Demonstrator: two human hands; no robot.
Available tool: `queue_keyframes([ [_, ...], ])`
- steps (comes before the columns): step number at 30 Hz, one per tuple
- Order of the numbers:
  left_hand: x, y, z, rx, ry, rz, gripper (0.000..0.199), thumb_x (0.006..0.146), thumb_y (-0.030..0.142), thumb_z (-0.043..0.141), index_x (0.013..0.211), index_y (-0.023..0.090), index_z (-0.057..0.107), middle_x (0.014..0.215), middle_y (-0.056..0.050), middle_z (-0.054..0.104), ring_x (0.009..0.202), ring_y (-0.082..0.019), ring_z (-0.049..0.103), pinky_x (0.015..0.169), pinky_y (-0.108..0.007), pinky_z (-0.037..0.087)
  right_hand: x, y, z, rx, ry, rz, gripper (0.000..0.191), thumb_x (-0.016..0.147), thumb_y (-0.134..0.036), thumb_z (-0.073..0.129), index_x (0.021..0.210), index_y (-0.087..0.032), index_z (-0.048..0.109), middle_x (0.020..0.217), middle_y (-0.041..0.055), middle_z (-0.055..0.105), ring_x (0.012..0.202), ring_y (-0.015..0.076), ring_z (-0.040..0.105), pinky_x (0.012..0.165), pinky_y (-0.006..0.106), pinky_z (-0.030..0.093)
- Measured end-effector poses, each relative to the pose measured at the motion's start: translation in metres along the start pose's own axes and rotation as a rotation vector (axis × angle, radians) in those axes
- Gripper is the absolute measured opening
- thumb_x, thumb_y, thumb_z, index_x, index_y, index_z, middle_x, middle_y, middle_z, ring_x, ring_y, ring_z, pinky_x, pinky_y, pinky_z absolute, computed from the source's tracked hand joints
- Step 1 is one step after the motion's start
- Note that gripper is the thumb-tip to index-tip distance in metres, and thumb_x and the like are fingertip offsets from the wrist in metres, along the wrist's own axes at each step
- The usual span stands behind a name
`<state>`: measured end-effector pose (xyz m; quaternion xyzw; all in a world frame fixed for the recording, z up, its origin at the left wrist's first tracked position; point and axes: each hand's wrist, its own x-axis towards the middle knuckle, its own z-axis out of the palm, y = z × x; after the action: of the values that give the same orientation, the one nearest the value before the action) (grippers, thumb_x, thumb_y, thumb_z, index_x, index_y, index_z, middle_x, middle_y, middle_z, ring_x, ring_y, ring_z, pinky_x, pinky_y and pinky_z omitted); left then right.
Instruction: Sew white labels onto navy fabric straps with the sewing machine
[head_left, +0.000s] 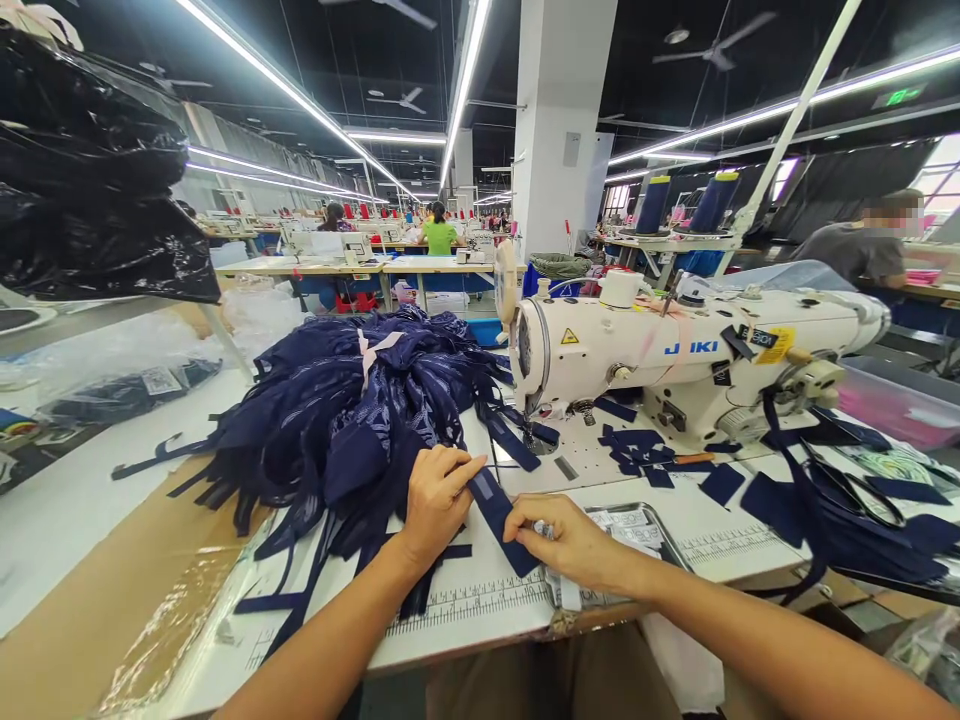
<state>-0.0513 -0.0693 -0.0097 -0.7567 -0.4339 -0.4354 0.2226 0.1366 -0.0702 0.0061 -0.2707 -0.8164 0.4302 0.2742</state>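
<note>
Left of the sewing machine point(585, 345), the heap of garments point(382, 390) is best kept clear of the work. In front of the machine's left end, the strip point(501, 520) is gripped at its upper end by the left hand point(439, 500), fingertips closed on the cloth beside the pale patch point(484, 485); its right edge is pinched between the right hand point(555, 540)'s thumb and forefinger. The strip should be held flat and evenly taut, since the patch could be skewed by uneven pulling. Counted: left of the machine, one heap; before it, two hands, one strip, one patch, one tray point(670, 540); beneath its arm, scraps point(637, 455) too overlapped for counting; behind it, two thread cones point(652, 208).
</note>
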Motion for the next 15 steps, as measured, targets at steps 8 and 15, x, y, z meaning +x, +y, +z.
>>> queue_keyframes([
  [8,0.006,0.016,-0.005,-0.065,-0.035,0.327,0.018,0.074,0.008,0.052,0.089,0.017,0.058,0.076,-0.004,0.064,0.073,-0.015,0.055,0.066,-0.030,0.041,0.000,0.010,-0.021,0.194,-0.024,0.096,0.014,0.071,-0.009,0.044,0.077,-0.015,0.056,0.058,-0.0045,0.047,0.052,0.0073,0.042,0.051,0.018,0.034],
  [15,0.010,0.018,0.000,-0.049,-0.026,0.385,0.017,0.076,0.005,0.048,0.087,0.016,0.056,0.071,-0.004,0.063,0.068,-0.015,0.056,0.063,-0.029,0.043,0.008,0.038,-0.077,-0.706,0.204,0.356,0.015,0.081,-0.024,0.043,0.085,-0.016,0.054,0.080,0.0042,0.061,0.071,0.0165,0.056,0.063,0.026,0.036],
])
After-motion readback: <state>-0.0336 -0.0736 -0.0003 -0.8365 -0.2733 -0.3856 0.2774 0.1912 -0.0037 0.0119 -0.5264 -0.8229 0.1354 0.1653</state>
